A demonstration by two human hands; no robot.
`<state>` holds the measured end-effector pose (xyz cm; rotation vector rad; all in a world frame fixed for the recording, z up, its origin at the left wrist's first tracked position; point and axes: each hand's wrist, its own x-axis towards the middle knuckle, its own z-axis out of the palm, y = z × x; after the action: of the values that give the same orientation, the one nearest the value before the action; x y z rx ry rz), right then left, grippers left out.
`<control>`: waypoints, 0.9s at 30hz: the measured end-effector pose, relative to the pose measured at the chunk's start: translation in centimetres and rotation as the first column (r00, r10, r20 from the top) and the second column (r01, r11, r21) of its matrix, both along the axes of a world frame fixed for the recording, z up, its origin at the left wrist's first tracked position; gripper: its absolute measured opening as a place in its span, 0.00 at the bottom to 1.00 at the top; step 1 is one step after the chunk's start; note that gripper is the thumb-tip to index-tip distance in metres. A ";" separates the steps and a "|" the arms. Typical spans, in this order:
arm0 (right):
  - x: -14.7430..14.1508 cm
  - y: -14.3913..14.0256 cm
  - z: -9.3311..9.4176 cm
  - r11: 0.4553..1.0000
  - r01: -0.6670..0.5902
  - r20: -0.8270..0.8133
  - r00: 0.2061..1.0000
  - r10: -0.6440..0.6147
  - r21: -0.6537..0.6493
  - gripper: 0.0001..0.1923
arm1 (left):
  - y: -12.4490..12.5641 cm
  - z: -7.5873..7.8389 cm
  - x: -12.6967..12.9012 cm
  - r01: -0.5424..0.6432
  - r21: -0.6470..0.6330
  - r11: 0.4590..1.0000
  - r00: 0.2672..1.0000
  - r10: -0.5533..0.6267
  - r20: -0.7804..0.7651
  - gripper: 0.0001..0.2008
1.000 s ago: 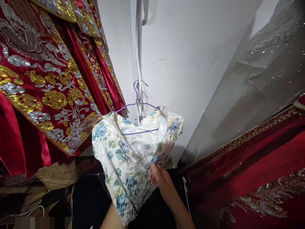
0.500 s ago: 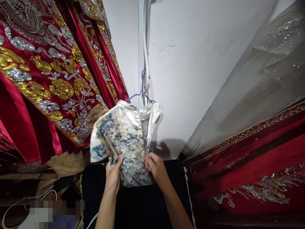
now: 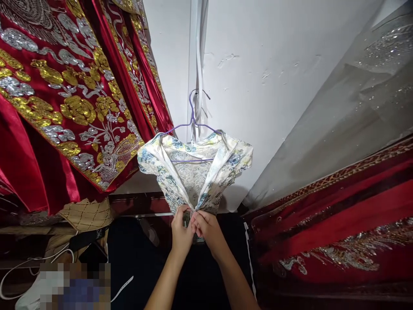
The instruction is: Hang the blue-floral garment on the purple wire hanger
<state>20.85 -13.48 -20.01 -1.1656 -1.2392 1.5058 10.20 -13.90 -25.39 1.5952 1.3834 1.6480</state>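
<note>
Both hands meet at the front opening of a small white satin garment printed with blue and yellow flowers (image 3: 193, 172), which hangs on a thin purple wire hanger (image 3: 192, 125) against the white wall (image 3: 274, 107). The left hand (image 3: 180, 230) and the right hand (image 3: 206, 228) are pressed knuckle to knuckle, their fingers curled and pinched on the two front edges of the cloth where those edges come together, just above the fingertips. Half a second ago the hands were spread apart, each gripping one side of the bunched garment, which was turned with its printed outside toward the camera; now the hands have closed in on each other and the garment faces open, its pale lining and V-shaped neckline showing above the fingers and its short sleeves spread to either side. A second ago only the right hand held it, low on the cloth. The hanger's hook sits straight above the fingers, caught at a white cord (image 3: 198, 64) running down the wall. Up and to the left of the left hand's fingers hangs a heavy red satin robe embroidered with gold and silver flowers (image 3: 64, 107); to the right of the right hand's fingers lies red fabric with gold trim (image 3: 338, 224), beneath a sheer grey glittered veil (image 3: 348, 107).
</note>
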 end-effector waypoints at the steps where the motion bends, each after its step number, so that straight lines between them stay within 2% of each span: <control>1: 0.1 0.1 0.1 1.000 0.007 0.006 1.000 -0.007 0.009 0.18 | 0.2 0.0 0.1 0.005 0.012 1.000 1.000 -0.005 0.005 0.06; 4: 0.5 1.0 1.1 0.995 0.074 0.011 0.997 -0.075 0.060 0.16 | 0.5 0.0 0.4 0.064 0.018 0.998 0.998 -0.064 0.011 0.04; 6: 0.9 2.6 2.8 0.982 0.133 0.004 0.991 -0.135 0.131 0.16 | 0.7 -0.3 0.7 0.087 -0.001 0.996 0.996 -0.087 -0.004 0.05; 9: 1.1 5.9 7.5 0.955 0.150 -0.002 0.988 -0.154 0.255 0.13 | 1.2 -0.8 0.6 0.078 -0.026 0.997 0.995 -0.080 -0.053 0.06; 13: 0.5 10.1 14.6 0.915 0.159 -0.113 0.986 -0.126 0.371 0.13 | 2.0 -1.7 -0.3 0.093 -0.044 0.995 0.985 -0.098 -0.139 0.07; 15: 0.1 11.1 16.8 0.896 0.169 -0.151 0.982 -0.116 0.412 0.12 | 2.3 -1.9 -0.9 0.115 -0.052 0.992 0.979 -0.122 -0.165 0.08; 17: -0.2 11.3 17.5 0.894 0.136 -0.139 0.987 -0.083 0.428 0.11 | 2.6 -1.4 -1.7 0.136 -0.053 0.989 0.974 -0.143 -0.177 0.08; 19: -0.4 11.0 17.1 0.890 0.096 -0.112 0.992 -0.051 0.446 0.10 | 3.3 0.6 -2.4 0.154 -0.044 0.987 0.970 -0.160 -0.184 0.07; 20: -0.4 10.8 16.8 0.884 0.088 -0.105 0.994 -0.044 0.459 0.10 | 3.9 2.3 -2.7 0.157 -0.019 0.987 0.970 -0.158 -0.182 0.06; 22: -0.5 10.1 16.3 0.874 0.090 -0.094 0.994 -0.051 0.477 0.11 | 5.2 6.9 -3.4 0.132 0.089 0.987 0.979 -0.116 -0.165 0.10; 24: -0.5 9.4 16.3 0.864 0.092 -0.075 0.995 -0.063 0.496 0.12 | 6.7 12.4 -3.8 0.074 0.299 0.951 0.990 -0.033 -0.138 0.17; 26: -0.5 9.1 16.6 0.845 0.096 -0.060 0.995 -0.076 0.526 0.13 | 8.0 17.6 -4.0 0.077 0.404 0.912 0.979 0.008 -0.205 0.17; 27: -0.5 9.2 16.7 0.835 0.097 -0.055 0.995 -0.080 0.541 0.13 | 8.5 19.6 -4.1 0.109 0.425 0.899 0.962 0.012 -0.271 0.14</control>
<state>20.36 -4.25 -3.34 -0.7986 -1.4458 0.9929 6.14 -5.43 -5.77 2.1582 1.1262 1.8597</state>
